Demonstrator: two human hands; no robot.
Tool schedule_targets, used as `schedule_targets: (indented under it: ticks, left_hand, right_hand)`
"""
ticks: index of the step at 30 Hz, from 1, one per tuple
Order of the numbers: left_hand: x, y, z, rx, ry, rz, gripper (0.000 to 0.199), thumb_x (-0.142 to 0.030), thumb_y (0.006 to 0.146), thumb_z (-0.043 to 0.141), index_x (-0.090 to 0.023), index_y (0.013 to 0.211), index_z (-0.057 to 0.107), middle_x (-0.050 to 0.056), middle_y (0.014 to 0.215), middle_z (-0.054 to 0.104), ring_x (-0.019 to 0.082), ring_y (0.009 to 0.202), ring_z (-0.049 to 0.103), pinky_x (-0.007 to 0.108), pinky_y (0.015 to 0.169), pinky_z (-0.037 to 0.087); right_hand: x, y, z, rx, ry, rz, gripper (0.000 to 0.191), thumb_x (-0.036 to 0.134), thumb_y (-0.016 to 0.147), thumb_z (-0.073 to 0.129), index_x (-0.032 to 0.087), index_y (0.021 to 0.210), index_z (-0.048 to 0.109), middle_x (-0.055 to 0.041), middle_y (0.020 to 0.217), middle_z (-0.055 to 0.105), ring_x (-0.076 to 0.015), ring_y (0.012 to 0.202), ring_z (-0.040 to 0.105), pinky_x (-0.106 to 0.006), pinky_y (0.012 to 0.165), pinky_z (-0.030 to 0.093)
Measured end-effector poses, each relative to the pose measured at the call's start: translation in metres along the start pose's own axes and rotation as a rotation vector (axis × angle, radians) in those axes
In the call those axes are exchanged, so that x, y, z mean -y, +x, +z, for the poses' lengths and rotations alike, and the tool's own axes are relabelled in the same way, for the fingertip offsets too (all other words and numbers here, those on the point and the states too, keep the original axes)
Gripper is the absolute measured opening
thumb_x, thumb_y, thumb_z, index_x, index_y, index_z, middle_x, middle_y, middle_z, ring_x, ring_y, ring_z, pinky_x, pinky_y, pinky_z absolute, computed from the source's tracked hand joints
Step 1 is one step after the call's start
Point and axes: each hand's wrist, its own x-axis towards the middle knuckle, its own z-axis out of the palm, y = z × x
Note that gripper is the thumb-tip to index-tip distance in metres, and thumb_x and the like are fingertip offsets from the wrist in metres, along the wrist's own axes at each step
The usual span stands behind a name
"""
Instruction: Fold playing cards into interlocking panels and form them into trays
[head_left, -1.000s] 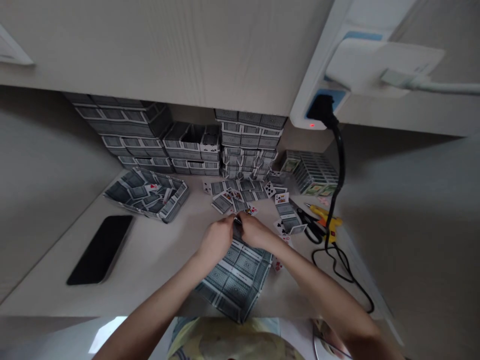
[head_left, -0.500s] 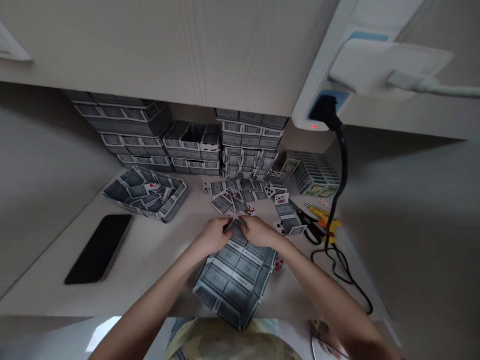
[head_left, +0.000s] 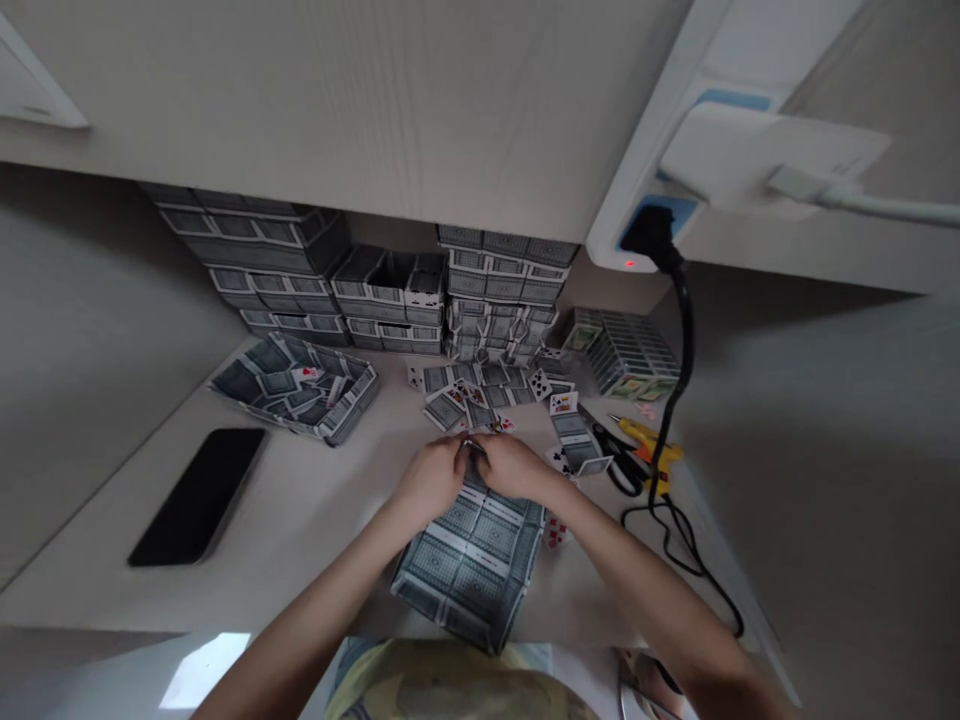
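A box made of playing cards [head_left: 466, 560], backs facing out, lies tilted near the table's front edge. At its far end my left hand [head_left: 433, 477] is closed, fingers curled over the cards there. Beside it my right hand [head_left: 512, 464] pinches the same end, the two hands almost touching. A pale card edge shows between the fingertips; the rest of what they grip is hidden. Just beyond the hands lie loose playing cards [head_left: 480, 385], some face up.
Card-built boxes [head_left: 499, 270] stand stacked along the back. An open card tray [head_left: 352, 410] with loose cards sits left, behind a black phone [head_left: 199, 497]. At right are black scissors [head_left: 622, 460], a yellow glue gun [head_left: 651, 438] with its cord, and packs of cards [head_left: 634, 350].
My left hand has rolled inward, its fingers now curled closer to the right hand. The gap between the hands is smaller. The box has shifted only slightly.
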Motion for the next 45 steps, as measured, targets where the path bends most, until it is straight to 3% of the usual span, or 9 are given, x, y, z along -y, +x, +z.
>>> schedule_targets:
  ticks: [7, 12, 18, 22, 27, 33, 35, 40, 45]
  left_hand:
    - [0.016, 0.003, -0.009, -0.02, -0.162, -0.109, 0.041, -0.043, 0.084, 0.027, -0.015, 0.104, 0.05, 0.011, 0.1, 0.058, 0.021, 0.095, 0.053, 0.033, 0.084, 0.04]
    - [0.029, 0.003, -0.006, -0.082, -0.274, -0.242, 0.048, -0.049, 0.083, 0.021, -0.017, 0.106, 0.048, 0.011, 0.097, 0.057, 0.023, 0.097, 0.051, 0.037, 0.084, 0.039]
    - [0.03, 0.001, 0.002, -0.118, -0.471, -0.245, 0.053, -0.047, 0.084, 0.017, -0.013, 0.103, 0.052, 0.011, 0.101, 0.057, 0.021, 0.102, 0.049, 0.035, 0.09, 0.036]
    - [0.03, -0.004, 0.003, -0.091, -0.641, -0.122, 0.047, -0.046, 0.084, 0.024, -0.016, 0.11, 0.049, 0.008, 0.114, 0.054, 0.018, 0.106, 0.048, 0.031, 0.093, 0.034]
    - [0.029, -0.007, 0.002, -0.121, -0.608, -0.08, 0.042, -0.043, 0.083, 0.032, -0.018, 0.113, 0.046, 0.006, 0.116, 0.052, 0.017, 0.109, 0.045, 0.032, 0.094, 0.032]
    - [0.028, -0.005, 0.001, -0.155, -0.609, -0.144, 0.035, -0.046, 0.081, 0.033, -0.017, 0.081, 0.052, 0.004, 0.079, 0.058, 0.016, 0.079, 0.053, 0.029, 0.075, 0.041]
    - [0.026, -0.006, 0.0, -0.181, -0.664, -0.156, 0.034, -0.045, 0.081, 0.034, -0.017, 0.079, 0.052, 0.002, 0.078, 0.058, 0.016, 0.077, 0.052, 0.027, 0.073, 0.04]
    - [0.017, -0.008, -0.004, -0.284, -0.814, -0.212, 0.031, -0.042, 0.08, 0.036, -0.017, 0.087, 0.053, 0.003, 0.09, 0.059, 0.016, 0.088, 0.052, 0.027, 0.08, 0.038]
    - [0.009, -0.007, -0.01, -0.195, -0.858, -0.241, 0.036, -0.042, 0.08, 0.034, -0.016, 0.093, 0.055, 0.004, 0.091, 0.06, 0.018, 0.089, 0.054, 0.029, 0.078, 0.04]
  right_hand:
    - [-0.029, -0.014, -0.015, -0.163, 0.469, 0.089, 0.055, 0.041, 0.074, 0.053, 0.017, 0.121, 0.04, -0.009, 0.11, 0.057, -0.0172, 0.094, 0.056, -0.029, 0.079, 0.043]
    - [-0.029, -0.024, 0.01, -0.404, 0.748, 0.148, 0.046, 0.041, 0.077, 0.049, 0.019, 0.117, 0.044, -0.008, 0.112, 0.056, -0.0159, 0.1, 0.053, -0.029, 0.086, 0.04]
    - [-0.022, -0.015, 0.04, -0.546, 0.703, 0.098, 0.028, 0.037, 0.078, 0.047, 0.02, 0.093, 0.062, -0.0042, 0.097, 0.063, -0.0175, 0.094, 0.055, -0.032, 0.087, 0.038]
    - [-0.027, -0.006, 0.04, -0.53, 0.699, 0.131, 0.027, 0.037, 0.077, 0.047, 0.019, 0.087, 0.064, -0.0039, 0.09, 0.066, -0.0177, 0.086, 0.057, -0.031, 0.081, 0.041]
    - [-0.031, -0.002, 0.032, -0.412, 0.646, 0.097, 0.029, 0.037, 0.079, 0.044, 0.018, 0.087, 0.063, -0.0035, 0.086, 0.065, -0.017, 0.082, 0.057, -0.029, 0.075, 0.042]
    - [-0.027, -0.009, 0.017, -0.251, 0.677, 0.027, 0.029, 0.038, 0.077, 0.048, 0.019, 0.094, 0.062, -0.0041, 0.096, 0.063, -0.0174, 0.092, 0.056, -0.031, 0.083, 0.04]
    - [-0.023, -0.012, 0.014, -0.272, 0.764, 0.046, 0.033, 0.038, 0.073, 0.054, 0.019, 0.099, 0.059, -0.0052, 0.101, 0.062, -0.0176, 0.094, 0.056, -0.031, 0.084, 0.039]
    - [-0.014, -0.017, 0.013, -0.532, 0.991, 0.241, 0.043, 0.043, 0.068, 0.058, 0.021, 0.104, 0.053, -0.0051, 0.097, 0.062, -0.0184, 0.091, 0.056, -0.032, 0.081, 0.041]
    - [-0.009, -0.016, 0.014, -0.473, 0.926, 0.287, 0.037, 0.05, 0.071, 0.05, 0.017, 0.081, 0.061, -0.0039, 0.082, 0.063, -0.0188, 0.083, 0.056, -0.03, 0.077, 0.04]
